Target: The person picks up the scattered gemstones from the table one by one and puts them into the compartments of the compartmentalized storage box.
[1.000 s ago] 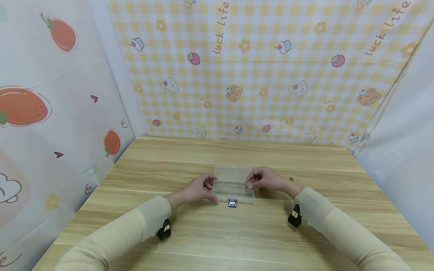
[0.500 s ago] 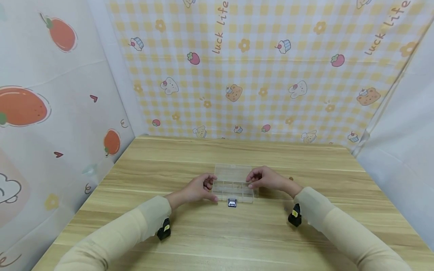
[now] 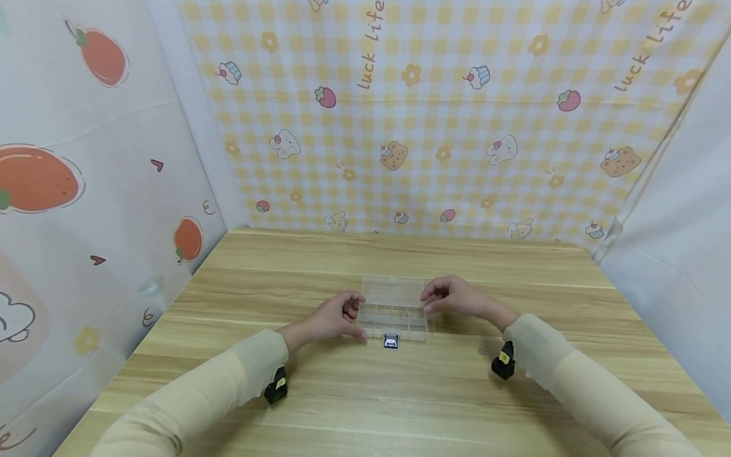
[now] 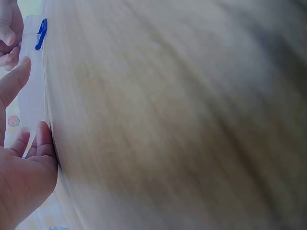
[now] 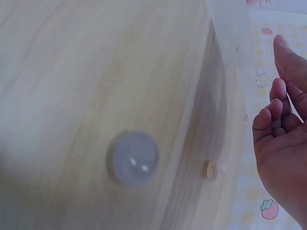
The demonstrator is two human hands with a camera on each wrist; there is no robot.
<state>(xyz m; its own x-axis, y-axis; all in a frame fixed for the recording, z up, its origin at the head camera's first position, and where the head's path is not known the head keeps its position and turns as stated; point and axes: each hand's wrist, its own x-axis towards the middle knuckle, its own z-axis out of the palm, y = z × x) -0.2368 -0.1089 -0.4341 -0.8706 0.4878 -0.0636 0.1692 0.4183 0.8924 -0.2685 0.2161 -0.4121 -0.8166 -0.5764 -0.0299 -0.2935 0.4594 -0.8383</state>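
A clear plastic compartment box (image 3: 384,322) lies on the table with its lid (image 3: 393,290) folded back and a dark blue latch (image 3: 391,341) at its front. My left hand (image 3: 337,317) grips the box's left end, thumb at the front corner and fingers at the back. Over at the right end, my right hand (image 3: 454,296) hovers with loosely bent fingers and nothing between them. Something small and tan (image 3: 403,314) shows in a back compartment. In the right wrist view a clear rounded piece (image 5: 135,159) lies on the table.
Further off in the right wrist view lie a tan button (image 5: 211,170) and a small clear piece (image 5: 225,168). The wooden table (image 3: 365,400) meets a checked cloth (image 3: 354,127) at the back and a printed sheet (image 3: 114,209) on the left.
My right hand has let go of a pale round piece at the box's back right compartment and drawn back slightly to the right. The left hand has stayed on the box.
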